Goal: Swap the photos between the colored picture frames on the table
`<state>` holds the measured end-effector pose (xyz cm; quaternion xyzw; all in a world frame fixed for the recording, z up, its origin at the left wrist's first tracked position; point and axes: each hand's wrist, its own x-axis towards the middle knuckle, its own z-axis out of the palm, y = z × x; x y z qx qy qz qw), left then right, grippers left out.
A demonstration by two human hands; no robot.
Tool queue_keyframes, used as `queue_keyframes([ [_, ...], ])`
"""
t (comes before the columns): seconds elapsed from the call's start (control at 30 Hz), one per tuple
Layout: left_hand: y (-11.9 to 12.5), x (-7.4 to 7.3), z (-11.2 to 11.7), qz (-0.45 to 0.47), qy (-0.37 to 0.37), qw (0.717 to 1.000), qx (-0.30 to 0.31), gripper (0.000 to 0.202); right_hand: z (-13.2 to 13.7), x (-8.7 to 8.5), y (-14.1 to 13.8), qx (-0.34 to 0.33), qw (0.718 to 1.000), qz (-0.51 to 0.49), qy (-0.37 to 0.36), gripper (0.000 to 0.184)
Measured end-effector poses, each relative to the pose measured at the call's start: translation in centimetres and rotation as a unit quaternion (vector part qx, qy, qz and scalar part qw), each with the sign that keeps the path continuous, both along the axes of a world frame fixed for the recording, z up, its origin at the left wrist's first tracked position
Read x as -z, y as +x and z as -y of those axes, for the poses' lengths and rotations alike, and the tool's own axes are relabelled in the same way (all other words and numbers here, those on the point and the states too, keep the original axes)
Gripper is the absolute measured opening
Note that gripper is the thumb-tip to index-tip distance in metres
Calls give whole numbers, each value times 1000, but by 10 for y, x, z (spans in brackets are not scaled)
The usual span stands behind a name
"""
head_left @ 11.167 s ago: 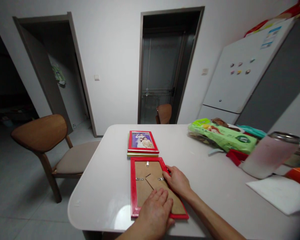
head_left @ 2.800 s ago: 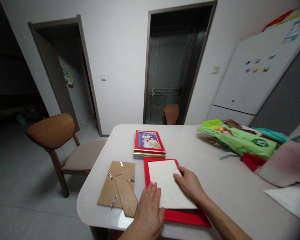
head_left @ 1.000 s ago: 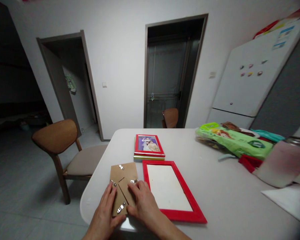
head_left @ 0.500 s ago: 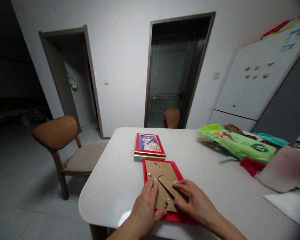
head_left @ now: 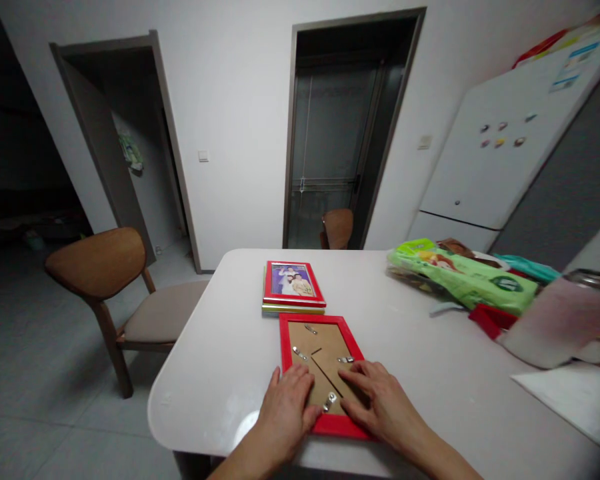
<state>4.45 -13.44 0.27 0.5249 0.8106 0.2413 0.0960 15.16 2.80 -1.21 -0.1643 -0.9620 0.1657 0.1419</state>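
Observation:
A red picture frame [head_left: 286,333] lies face down on the white table [head_left: 205,373]. Its brown backing board [head_left: 325,333] sits flat inside the rim, with small metal clips around it and a dark slanting slit in the middle. My left hand [head_left: 286,410] rests open on the frame's left side, fingers on the board and rim. On the other side, my right hand [head_left: 383,403] is open, its fingertips touching the board near the right clip [head_left: 347,360] and the lower clip [head_left: 329,401].
Just beyond lies a stack of frames, topped by a red one with a photo [head_left: 293,281]. To the right are a green package [head_left: 470,277], a pinkish jar [head_left: 555,320] and white paper [head_left: 573,400]. A wooden chair [head_left: 100,267] stands left of the table.
The backing board, lifted and uneven along its slit before, now lies flatter within the red frame. My right fingers have eased down onto it. The camera view has shifted slightly.

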Motion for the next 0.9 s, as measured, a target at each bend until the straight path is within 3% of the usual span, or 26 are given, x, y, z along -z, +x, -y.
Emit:
queue_keyframes([
  [0.1,0,4,2,-5,16,1000,9,40,-5,0,0,8,1000,-20,6,38],
  [0.3,0,15,7,-19,33,999,38,69,-24,3,-13,70,996,-27,47,29],
  [0.47,-1,20,6,-23,36,998,43,64,-32,5,-24,73,997,-2,39,29],
  [0.73,0,14,5,-33,30,998,52,56,-36,5,-23,58,998,7,30,29],
  [0.9,-1,14,6,-30,17,998,57,47,-36,3,-26,92,994,20,46,29],
])
